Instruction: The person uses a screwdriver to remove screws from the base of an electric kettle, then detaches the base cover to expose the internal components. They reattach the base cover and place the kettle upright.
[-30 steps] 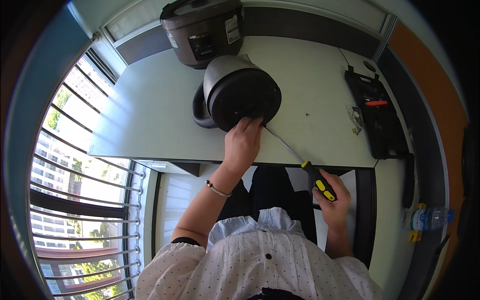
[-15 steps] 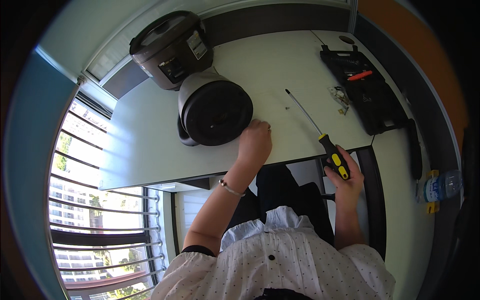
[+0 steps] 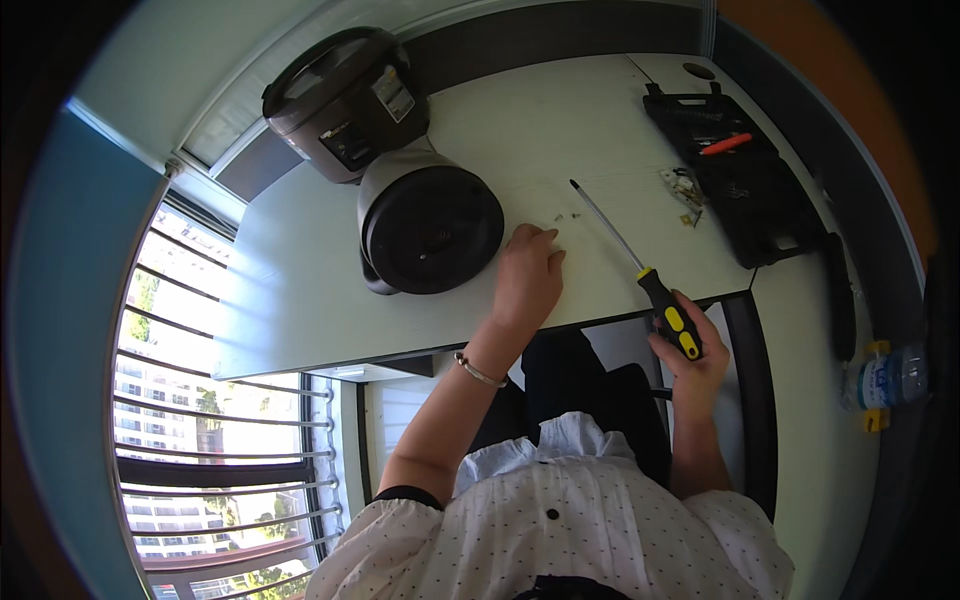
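Observation:
My right hand (image 3: 695, 350) grips a screwdriver (image 3: 668, 305) by its black and yellow handle, its long shaft pointing up and left over the table. My left hand (image 3: 530, 275) is above the table, fingers curved but apart, with nothing visible between them. Two small screws (image 3: 558, 217) lie on the white tabletop just past its fingertips. Left of that hand, what looks like an electric kettle (image 3: 432, 230) lies on its side, its round black base turned toward me. The hand and the base are close but do not seem to touch.
A brown rice cooker (image 3: 345, 105) stands behind the kettle. At the right, a black tool case (image 3: 765, 205) lies unfolded with an orange-red tool (image 3: 726, 143) in it. Small parts in a clear bag (image 3: 680, 185) lie beside it. A plastic bottle (image 3: 890, 378) is at the far right.
My left hand has moved right, away from the kettle's base, and its fingers have parted. A second small screw now shows beside the first. My right hand holds the screwdriver almost still.

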`<action>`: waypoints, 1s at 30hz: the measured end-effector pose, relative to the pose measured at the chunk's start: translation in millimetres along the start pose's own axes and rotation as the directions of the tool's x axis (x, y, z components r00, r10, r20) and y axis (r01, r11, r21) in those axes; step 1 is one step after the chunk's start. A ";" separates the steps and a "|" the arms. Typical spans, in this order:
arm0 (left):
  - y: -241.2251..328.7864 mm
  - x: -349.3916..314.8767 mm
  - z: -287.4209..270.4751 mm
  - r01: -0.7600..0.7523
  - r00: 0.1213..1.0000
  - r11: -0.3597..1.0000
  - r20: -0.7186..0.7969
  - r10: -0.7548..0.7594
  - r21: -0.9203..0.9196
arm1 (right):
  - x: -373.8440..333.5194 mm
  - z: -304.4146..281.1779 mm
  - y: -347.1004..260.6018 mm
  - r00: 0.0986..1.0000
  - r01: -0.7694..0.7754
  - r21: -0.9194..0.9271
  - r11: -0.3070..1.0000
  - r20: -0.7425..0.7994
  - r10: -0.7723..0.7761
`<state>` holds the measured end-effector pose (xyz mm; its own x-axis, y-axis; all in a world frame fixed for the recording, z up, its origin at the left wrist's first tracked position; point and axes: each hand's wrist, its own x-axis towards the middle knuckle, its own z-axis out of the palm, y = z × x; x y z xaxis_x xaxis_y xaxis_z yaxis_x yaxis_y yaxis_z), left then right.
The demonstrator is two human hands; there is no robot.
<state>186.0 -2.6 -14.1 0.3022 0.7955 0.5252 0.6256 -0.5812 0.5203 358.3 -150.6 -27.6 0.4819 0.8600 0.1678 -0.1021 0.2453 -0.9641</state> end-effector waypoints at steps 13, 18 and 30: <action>-13.7 -63.2 -66.5 0.403 0.890 0.628 0.124 -0.440 -0.666 | -22.8 28.5 -8.4 0.935 0.068 -0.095 0.993 0.353 -0.030; -19.2 -62.6 -91.5 0.495 0.788 0.324 0.260 -0.557 -0.806 | -29.4 55.3 -6.0 0.849 0.361 -0.155 0.920 0.463 -0.255; -21.9 -52.8 -96.3 0.455 0.774 0.197 0.277 -0.569 -0.868 | -41.2 82.6 -7.4 0.754 0.596 -0.240 0.766 0.495 -0.431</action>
<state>87.0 -48.4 11.6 0.0766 0.9942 -0.0760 -0.3637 0.0988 0.9263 267.3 -151.0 -10.4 -0.0238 0.7644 0.6443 0.4179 0.5930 -0.6882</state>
